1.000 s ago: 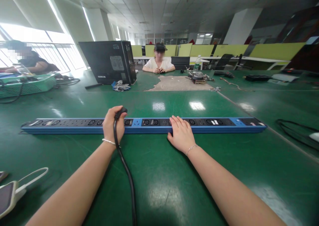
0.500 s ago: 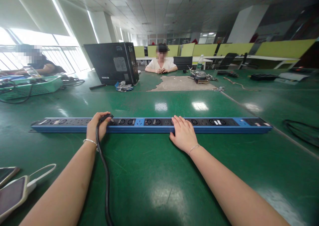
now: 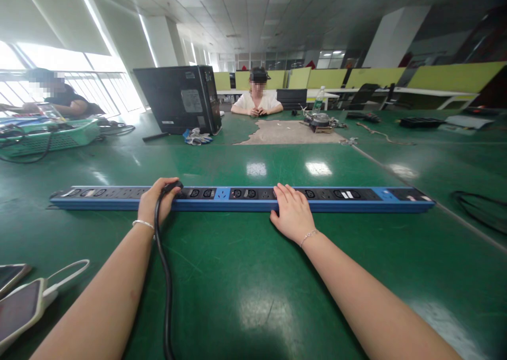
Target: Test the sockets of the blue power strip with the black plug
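Note:
A long blue power strip (image 3: 245, 205) with black sockets and a few blue ones lies crosswise on the green table. My left hand (image 3: 156, 199) is closed around a black plug (image 3: 175, 185) at the strip's left part. From that plug a thick black power cord (image 3: 167, 275) runs down past my wrist towards me. Whether the plug's pins sit in a socket is hidden. My right hand (image 3: 293, 212) rests on the strip right of its middle, fingers stretched over the top and thumb by the near side.
Phones (image 3: 21, 312) with a white cable lie at the lower left. Behind the strip stand a black computer case (image 3: 178, 101), gloves (image 3: 197, 136) and a green basket (image 3: 75, 137). A black cable (image 3: 481, 212) lies at right. Two people sit across the table.
My left hand and the plug have shifted very slightly to the right, and the cord has swung a little left lower down. My right hand stays on the strip.

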`<control>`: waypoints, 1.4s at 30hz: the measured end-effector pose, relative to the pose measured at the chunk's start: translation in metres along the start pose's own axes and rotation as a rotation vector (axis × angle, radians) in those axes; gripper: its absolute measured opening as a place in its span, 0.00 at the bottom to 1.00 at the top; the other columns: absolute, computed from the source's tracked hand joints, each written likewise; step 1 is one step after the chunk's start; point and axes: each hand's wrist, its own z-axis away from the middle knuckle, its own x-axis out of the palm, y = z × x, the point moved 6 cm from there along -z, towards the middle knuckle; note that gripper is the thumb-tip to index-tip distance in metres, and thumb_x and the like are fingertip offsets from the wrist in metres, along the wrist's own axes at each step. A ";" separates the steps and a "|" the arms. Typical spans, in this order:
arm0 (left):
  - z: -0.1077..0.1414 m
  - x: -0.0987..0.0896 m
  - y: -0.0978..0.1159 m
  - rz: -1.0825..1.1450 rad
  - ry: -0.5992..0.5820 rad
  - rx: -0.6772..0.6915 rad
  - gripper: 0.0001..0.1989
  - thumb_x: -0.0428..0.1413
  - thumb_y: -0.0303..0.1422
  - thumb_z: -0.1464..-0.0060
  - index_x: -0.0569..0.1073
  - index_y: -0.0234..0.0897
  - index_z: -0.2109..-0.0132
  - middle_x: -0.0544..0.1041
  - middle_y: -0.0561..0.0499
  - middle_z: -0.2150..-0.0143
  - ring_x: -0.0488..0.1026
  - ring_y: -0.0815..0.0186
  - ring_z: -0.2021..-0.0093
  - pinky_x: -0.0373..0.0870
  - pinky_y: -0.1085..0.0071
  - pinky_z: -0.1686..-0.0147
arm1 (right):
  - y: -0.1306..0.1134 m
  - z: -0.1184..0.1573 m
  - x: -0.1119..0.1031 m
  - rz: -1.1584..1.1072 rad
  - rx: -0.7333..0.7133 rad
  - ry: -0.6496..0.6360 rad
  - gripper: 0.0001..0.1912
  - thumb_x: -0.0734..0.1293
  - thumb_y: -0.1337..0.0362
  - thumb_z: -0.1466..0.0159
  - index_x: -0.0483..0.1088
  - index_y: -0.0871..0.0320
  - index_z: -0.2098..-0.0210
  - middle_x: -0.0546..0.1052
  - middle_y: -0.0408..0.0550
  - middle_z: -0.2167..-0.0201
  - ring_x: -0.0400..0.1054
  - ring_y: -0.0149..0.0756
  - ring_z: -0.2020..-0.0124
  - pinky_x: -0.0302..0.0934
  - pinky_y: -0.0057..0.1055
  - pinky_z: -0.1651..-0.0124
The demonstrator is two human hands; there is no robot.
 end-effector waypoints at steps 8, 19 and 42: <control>-0.002 0.003 -0.002 0.044 -0.069 0.085 0.18 0.54 0.43 0.52 0.74 0.44 0.55 0.78 0.51 0.61 0.74 0.60 0.61 0.69 0.64 0.55 | 0.000 -0.001 -0.001 -0.008 -0.004 0.001 0.30 0.60 0.62 0.42 0.58 0.65 0.41 0.62 0.54 0.39 0.51 0.44 0.39 0.43 0.41 0.39; 0.004 0.007 -0.008 0.085 -0.069 0.093 0.17 0.55 0.42 0.52 0.73 0.44 0.55 0.78 0.51 0.55 0.74 0.59 0.54 0.67 0.63 0.50 | 0.000 0.000 0.000 -0.007 -0.005 0.004 0.30 0.60 0.62 0.42 0.58 0.65 0.41 0.62 0.54 0.39 0.51 0.44 0.39 0.43 0.41 0.39; 0.012 0.006 -0.001 0.076 -0.008 0.267 0.15 0.54 0.39 0.48 0.72 0.38 0.55 0.77 0.46 0.54 0.73 0.60 0.54 0.67 0.61 0.49 | 0.000 0.000 0.000 0.028 -0.017 0.026 0.29 0.60 0.63 0.42 0.59 0.65 0.42 0.63 0.54 0.40 0.53 0.44 0.39 0.44 0.41 0.39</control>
